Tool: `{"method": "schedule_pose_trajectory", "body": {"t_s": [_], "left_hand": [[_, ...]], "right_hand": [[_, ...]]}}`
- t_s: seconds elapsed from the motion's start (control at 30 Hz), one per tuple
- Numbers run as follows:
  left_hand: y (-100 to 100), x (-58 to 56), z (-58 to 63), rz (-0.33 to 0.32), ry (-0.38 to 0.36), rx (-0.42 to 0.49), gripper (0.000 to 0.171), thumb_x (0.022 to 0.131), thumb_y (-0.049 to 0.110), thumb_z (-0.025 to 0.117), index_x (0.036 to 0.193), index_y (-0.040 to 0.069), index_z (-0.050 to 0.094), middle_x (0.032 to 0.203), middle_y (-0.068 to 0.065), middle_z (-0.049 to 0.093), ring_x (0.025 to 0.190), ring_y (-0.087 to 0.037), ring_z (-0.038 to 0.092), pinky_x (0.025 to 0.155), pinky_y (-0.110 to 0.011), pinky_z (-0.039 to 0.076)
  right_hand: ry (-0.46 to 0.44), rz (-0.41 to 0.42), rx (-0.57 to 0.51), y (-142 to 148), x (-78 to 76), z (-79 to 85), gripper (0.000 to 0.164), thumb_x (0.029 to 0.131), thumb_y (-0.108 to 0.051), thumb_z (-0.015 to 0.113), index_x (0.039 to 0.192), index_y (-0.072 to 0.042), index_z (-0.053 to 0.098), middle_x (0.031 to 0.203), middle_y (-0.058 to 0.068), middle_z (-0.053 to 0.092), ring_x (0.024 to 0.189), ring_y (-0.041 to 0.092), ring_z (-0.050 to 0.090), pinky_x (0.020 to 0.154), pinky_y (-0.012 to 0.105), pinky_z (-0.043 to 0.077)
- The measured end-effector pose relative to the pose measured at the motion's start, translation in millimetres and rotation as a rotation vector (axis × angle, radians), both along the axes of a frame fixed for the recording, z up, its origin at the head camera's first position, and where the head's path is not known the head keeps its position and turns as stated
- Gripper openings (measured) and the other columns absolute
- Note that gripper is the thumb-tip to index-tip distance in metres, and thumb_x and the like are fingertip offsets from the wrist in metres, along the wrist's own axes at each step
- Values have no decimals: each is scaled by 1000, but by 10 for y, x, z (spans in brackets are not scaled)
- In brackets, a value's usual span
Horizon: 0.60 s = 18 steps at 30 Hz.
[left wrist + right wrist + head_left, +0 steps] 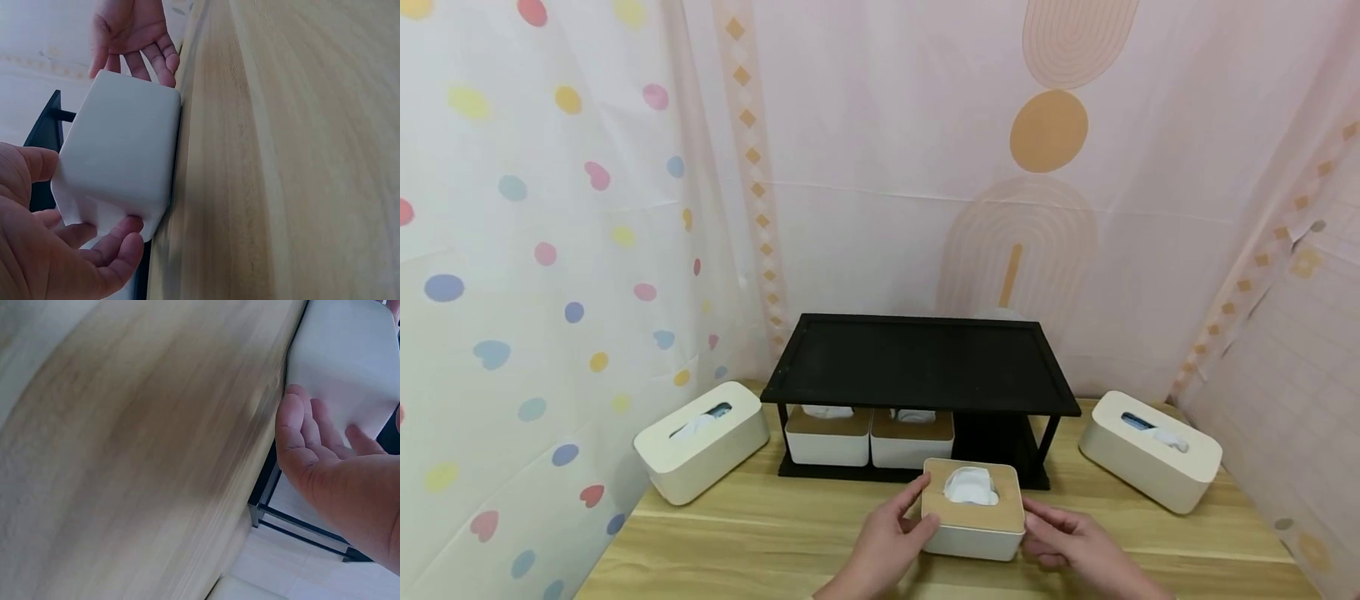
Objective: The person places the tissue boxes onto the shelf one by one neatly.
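Note:
A white tissue box with a wood-coloured lid [940,508] is between my two hands, in front of a black shelf [917,362]. White tissue pokes up through its opening. My left hand [887,533] grips the left end, thumb at the near corner in the head view. At the opposite end, my right hand [1071,542] holds the box with its fingers against the side. The left wrist view shows the plain white wall of the tissue box [125,137] between both hands. Whether its base rests on the table or sits just above it, I cannot tell.
Two similar wood-lidded tissue boxes, a left one [827,446] and a middle one [910,450], stand side by side under the shelf. Longer cream tissue boxes flank it, one on the left [700,458] and one on the right [1142,467]. Patterned curtains [880,167] hang behind the wooden table [760,542].

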State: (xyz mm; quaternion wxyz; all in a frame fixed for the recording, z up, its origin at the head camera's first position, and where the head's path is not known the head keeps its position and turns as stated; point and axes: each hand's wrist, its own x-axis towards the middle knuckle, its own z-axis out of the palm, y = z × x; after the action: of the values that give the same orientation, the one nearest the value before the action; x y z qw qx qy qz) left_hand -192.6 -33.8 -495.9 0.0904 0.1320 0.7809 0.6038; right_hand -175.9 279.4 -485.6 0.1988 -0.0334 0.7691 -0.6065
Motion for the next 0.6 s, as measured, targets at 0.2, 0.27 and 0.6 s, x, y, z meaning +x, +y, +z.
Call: {"method": "schedule_pose_trajectory", "body": {"t_s": [0.2,0.27,0.6], "left_hand": [[-21,-54,-19,-34,-32,14,73,104,32,72,165,11,41,156,-31,54,135,-47,61,95,-53,63],[-45,-75,-14,-41,-57,9,72,104,32,72,165,9,41,152,-31,58,128,-48,65,87,-53,65],[-139,-127,-29,-112,-223,21,81,105,44,68,164,-1,36,148,-31,61,79,-24,76,64,-34,61]], "right_hand": [[-28,6,-10,17,-38,-16,78,113,-43,52,163,12,26,136,23,71,111,23,76,87,35,63],[-47,23,-36,25,-45,-22,80,114,-43,51,164,12,22,136,23,71,111,23,76,87,35,62],[-142,121,-158,102,-48,-56,84,116,-41,47,167,8,0,140,26,68,115,25,75,90,38,63]]}}
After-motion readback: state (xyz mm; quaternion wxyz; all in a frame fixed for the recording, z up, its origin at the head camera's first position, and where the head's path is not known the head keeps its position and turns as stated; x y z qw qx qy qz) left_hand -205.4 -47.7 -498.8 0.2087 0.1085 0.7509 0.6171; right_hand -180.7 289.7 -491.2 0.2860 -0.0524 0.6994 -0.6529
